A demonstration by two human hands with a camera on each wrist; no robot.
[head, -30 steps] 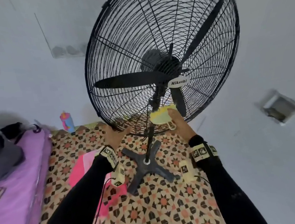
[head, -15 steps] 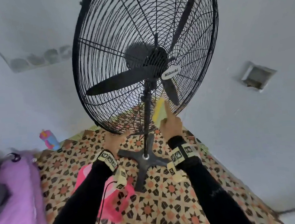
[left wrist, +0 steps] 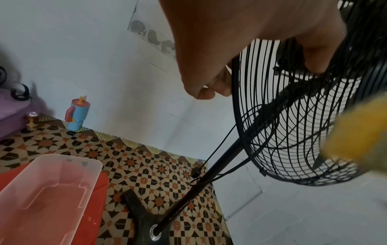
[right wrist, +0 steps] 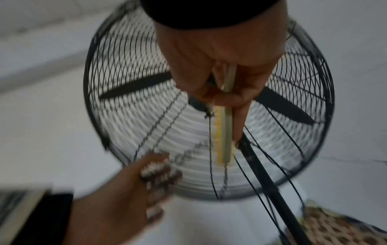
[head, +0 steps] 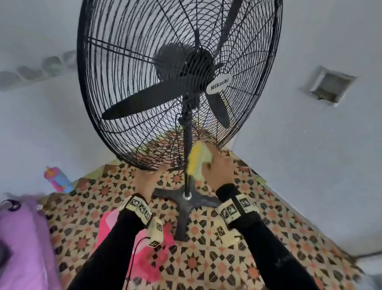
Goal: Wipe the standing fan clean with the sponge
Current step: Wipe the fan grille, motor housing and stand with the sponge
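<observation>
In the head view, a black standing fan (head: 179,76) is seen on a cross-shaped base (head: 186,203) set on a patterned floor mat (head: 208,270). The fan's wire cage is held at its lower rim by the left hand (head: 148,179), while a yellow sponge (head: 197,161) is gripped by the right hand (head: 218,170) and pressed against the fan's pole (head: 188,145) just below the cage. A blue and pink cup (head: 58,180) is seen by the wall, and a purple bed (head: 17,252) at the left edge. In the left wrist view, the left hand (left wrist: 251,41) is shown with its fingers (left wrist: 217,82) curled round the cage rim; the sponge (left wrist: 356,131) appears blurred at the right, close to the cage. A clear plastic tub (left wrist: 46,190) is seen on a red lid on the mat, and the cup (left wrist: 78,114) stands near the wall. In the right wrist view, which is blurred, the sponge (right wrist: 225,129) is seen edge-on, pinched between the thumb and fingers (right wrist: 240,116) of the right hand (right wrist: 220,58), with a fingertip touching the pole (right wrist: 270,182). The left hand (right wrist: 130,185) is seen at the cage's lower rim.
</observation>
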